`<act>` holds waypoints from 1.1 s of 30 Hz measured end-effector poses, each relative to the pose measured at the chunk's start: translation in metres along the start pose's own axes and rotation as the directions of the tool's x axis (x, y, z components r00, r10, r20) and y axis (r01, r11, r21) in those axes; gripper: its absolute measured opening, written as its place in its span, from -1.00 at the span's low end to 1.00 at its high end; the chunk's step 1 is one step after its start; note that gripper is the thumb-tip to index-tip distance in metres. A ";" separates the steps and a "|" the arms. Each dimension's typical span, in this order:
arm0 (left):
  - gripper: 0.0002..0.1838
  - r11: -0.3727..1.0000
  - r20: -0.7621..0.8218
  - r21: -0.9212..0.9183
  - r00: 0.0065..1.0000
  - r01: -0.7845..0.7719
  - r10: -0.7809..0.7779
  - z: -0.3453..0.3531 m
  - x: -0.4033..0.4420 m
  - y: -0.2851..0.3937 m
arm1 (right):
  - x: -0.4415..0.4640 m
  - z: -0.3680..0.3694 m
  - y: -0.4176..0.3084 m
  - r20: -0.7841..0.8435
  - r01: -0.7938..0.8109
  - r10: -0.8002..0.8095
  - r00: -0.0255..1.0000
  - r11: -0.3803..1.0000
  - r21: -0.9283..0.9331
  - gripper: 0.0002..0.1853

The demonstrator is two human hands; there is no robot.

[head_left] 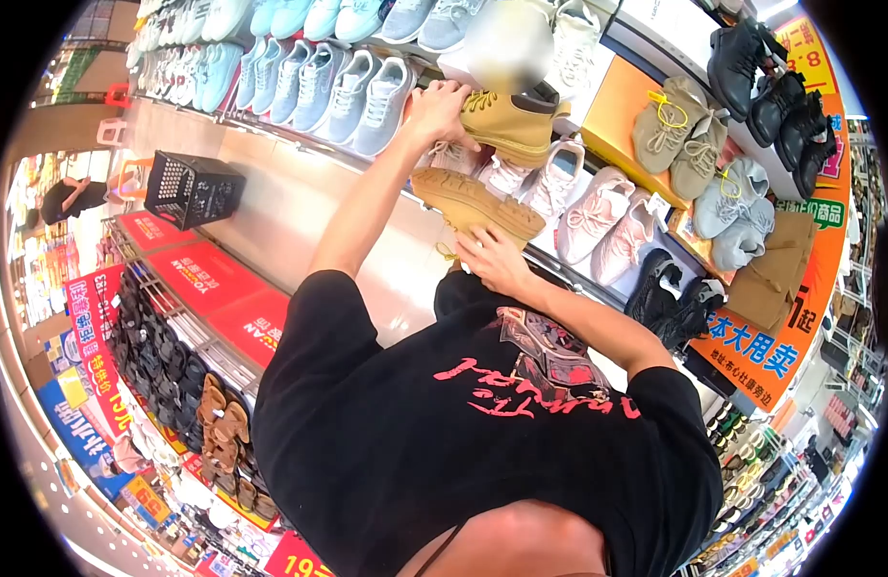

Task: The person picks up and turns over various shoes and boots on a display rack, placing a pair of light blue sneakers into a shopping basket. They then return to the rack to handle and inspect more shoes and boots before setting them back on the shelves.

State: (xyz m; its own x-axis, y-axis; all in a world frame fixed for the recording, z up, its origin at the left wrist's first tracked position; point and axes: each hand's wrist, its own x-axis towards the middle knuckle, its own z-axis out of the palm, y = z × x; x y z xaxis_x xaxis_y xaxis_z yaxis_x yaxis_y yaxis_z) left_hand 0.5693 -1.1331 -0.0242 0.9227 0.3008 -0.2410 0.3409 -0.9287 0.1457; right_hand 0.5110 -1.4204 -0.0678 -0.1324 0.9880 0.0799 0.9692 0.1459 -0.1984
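Observation:
My left hand (pixel 439 113) reaches forward and grips the toe end of a tan lace-up ankle boot (pixel 516 125) over the shoe shelf. Its collar is dark inside, and a blurred patch covers the area just above. Closer to my body, my right hand (pixel 494 258) is closed on a second tan boot (pixel 468 199), which is tilted on its side. A yellow lace hangs near that hand's fingertips. Behind the two boots, white and pink sneakers (pixel 551 178) stand on the shelf, partly covered by them.
Grey-blue sneakers (pixel 381 101) line the shelf at left. To the right are beige shoes (pixel 689 135) on an orange box (pixel 622 101), pink sneakers (pixel 598 216) and black shoes (pixel 665 298). A black basket (pixel 189 189) stands in the aisle by a sandal rack (pixel 165 346). Another person (pixel 71 197) is farther off.

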 end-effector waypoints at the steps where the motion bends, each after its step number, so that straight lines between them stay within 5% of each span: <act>1: 0.28 1.000 0.003 -0.005 1.000 0.009 -0.009 0.003 0.000 -0.002 | -0.003 -0.003 -0.004 0.005 0.008 -0.008 1.000 1.000 0.004 -0.17; 4: 0.23 0.997 -0.046 0.026 0.997 -0.066 0.067 0.010 0.000 -0.012 | -0.007 -0.010 -0.006 -0.002 -0.075 0.076 0.997 0.995 0.066 -0.30; 7: 0.17 0.991 0.017 -0.055 0.992 -0.122 0.124 0.004 0.000 -0.021 | -0.010 -0.012 0.000 -0.254 -0.195 0.237 0.938 0.964 0.179 -0.44; 9: 0.11 0.979 -0.090 -0.088 0.980 -0.186 0.178 0.011 -0.001 -0.025 | -0.006 -0.018 0.005 -0.405 -0.229 0.322 0.856 0.937 0.263 -0.53; 11: 0.05 0.966 -0.221 -0.077 0.949 -0.246 0.224 0.023 -0.003 -0.032 | 0.000 -0.027 0.011 -0.379 -0.290 0.359 0.853 0.930 0.228 -0.57; 16: 0.00 0.971 -0.412 -0.097 0.897 -0.221 0.163 -0.019 -0.033 -0.008 | -0.012 -0.099 0.083 -0.304 -0.251 0.444 0.843 0.824 0.508 -0.68; 19: -0.08 0.964 -0.452 -0.147 0.882 -0.220 0.132 -0.050 -0.030 0.011 | -0.037 -0.167 0.116 -0.364 -0.002 0.156 0.918 0.921 0.391 -0.70; 21: -0.11 0.942 -0.395 -0.315 0.918 -0.115 -0.020 -0.059 -0.011 0.021 | -0.052 -0.229 0.135 -0.386 -0.033 0.130 0.913 0.968 0.248 -0.71; 23: -0.07 0.869 -0.401 -0.456 0.916 -0.190 -0.010 -0.092 0.004 0.060 | -0.064 -0.282 0.163 -0.449 -0.101 0.145 0.882 0.988 0.121 -0.73; 25: -0.01 0.803 -0.316 -0.595 0.924 -0.015 -0.217 -0.119 0.027 0.098 | -0.066 -0.324 0.200 -0.507 -0.139 0.137 0.851 0.990 0.034 -0.79; 28: 0.04 0.736 -0.346 -0.667 0.923 -0.115 -0.170 -0.151 0.081 0.143 | -0.059 -0.370 0.262 -0.459 -0.185 0.103 0.883 0.973 -0.137 -0.80; 33: 0.02 0.905 -0.527 -0.418 0.833 -0.081 -0.169 -0.185 0.178 0.209 | -0.039 -0.400 0.382 -0.231 -0.220 0.151 0.961 0.925 -0.311 -0.69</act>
State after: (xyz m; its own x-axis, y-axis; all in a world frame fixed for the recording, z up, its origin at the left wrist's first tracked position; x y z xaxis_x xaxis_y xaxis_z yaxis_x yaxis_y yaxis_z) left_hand 0.8377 -1.2332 0.1409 0.8056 0.5220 0.2803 0.3094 -0.7740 0.5524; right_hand 0.9691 -1.4238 0.2441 0.0668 0.9598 0.2727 0.9899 -0.0980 0.1027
